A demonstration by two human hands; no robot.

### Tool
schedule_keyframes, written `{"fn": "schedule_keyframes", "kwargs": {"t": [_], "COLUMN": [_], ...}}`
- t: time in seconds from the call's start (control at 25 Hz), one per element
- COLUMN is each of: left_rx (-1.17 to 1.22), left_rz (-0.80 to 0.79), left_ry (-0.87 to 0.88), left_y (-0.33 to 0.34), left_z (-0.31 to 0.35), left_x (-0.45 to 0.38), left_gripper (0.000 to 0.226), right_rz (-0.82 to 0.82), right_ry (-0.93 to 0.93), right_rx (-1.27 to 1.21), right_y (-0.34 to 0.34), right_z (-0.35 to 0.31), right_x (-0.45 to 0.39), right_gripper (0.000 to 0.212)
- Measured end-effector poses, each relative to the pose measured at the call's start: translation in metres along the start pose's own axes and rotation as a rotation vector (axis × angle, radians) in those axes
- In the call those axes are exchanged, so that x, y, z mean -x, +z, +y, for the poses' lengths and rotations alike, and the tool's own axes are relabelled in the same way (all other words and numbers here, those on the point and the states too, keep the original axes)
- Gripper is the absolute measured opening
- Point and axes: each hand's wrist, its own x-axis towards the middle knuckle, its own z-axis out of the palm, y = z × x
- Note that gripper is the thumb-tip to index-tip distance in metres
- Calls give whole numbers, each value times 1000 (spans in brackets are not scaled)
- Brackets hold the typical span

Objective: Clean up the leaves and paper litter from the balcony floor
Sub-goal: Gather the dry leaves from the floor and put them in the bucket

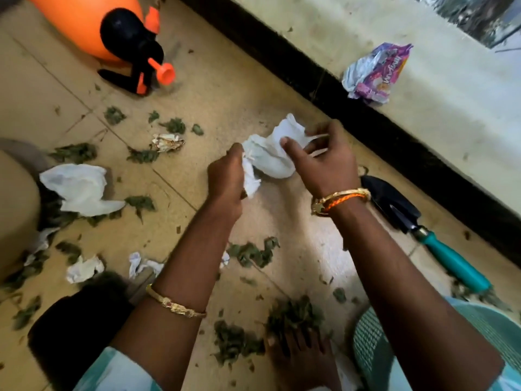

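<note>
Both hands raised above the floor [225,88], centre of view. Left hand [225,176] closed in a fist on one end of a white wad [267,159]; a crumpled tail of it hangs below the fist. Right hand [324,162] loosely pinching the far end of the same wad, thumb on top, fingers partly spread behind. Wad looks like paper or a thin bag; blur prevents telling which.

Step in hand, as judged: gathering paper litter by hand, bunching it into one bundle. Floor is far from clean.

Still on the floor:
- large white sheet [80,187], left
- small crumpled paper [167,142], left of the hands
- two paper scraps [84,268], near left
- leaves [293,314] scattered everywhere, thickest near the bare foot [296,354] at the near edge

Other items: orange sprayer [112,32] lying far left; trowel [423,230] on the floor at right, beside the wall base; purple wrapper [375,71] up on the ledge [451,131], far right.

Next move calls for: freeing one hand while the other keeps the wad, then reaching left for the nearest paper. Leaves are small and loose; they will need scooping or sweeping into a pile rather than pinching one at a time. No bin visible.
</note>
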Motion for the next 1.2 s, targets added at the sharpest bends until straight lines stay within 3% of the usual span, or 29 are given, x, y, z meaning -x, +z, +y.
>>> {"fn": "schedule_keyframes", "kwargs": {"t": [0.08,0.16,0.2,0.28,0.4,0.48,0.56,0.64,0.76,0.88,0.96,1.04,1.12,1.2], "left_rx": [70,191,280,361,171,96,137,126,121,108,61,31,23,-11], "left_rz": [-22,-88,-131,-214,-206,-182,-218,-268,-376,-479,-503,-515,-485,-401], "left_ry": [-85,-138,-149,-125,-62,-79,-116,-139,-184,-179,-160,-152,-133,-88], "left_y": [-12,-21,-22,-26,-35,-40,-40,-35,-20,-5,0,2,5,8], "left_z": [12,22,26,33,38,39,40,40,37,34,29,23,19,18], "left_x": [-7,-13,-14,-15,-19,-21,-21,-16,1,14,11,5,0,-6], "left_gripper": [16,15,14,15,30,48,57,59,56,51,55,60,41,23], "right_rz": [-29,-266,-359,-407,-258,-94,25,50,43,-281,-443,-506,-404,-120], "right_ry": [-155,-194,-215,-288,-433,-329,-151,-118,-375,-604,-630,-572,-564,-618], "right_rx": [276,580,684,745,565,366,137,-10,161,242,236,236,203,165], "right_y": [-6,0,6,16,12,2,-8,-11,4,25,29,26,14,-4], "right_z": [-1,0,4,16,32,29,18,6,-5,-1,3,6,0,-6], "right_x": [-11,-22,-26,-32,-39,-40,-38,-27,-1,18,24,23,17,5], "right_gripper": [62,90,93,78,33,24,24,22,32,60,74,78,68,45]}}
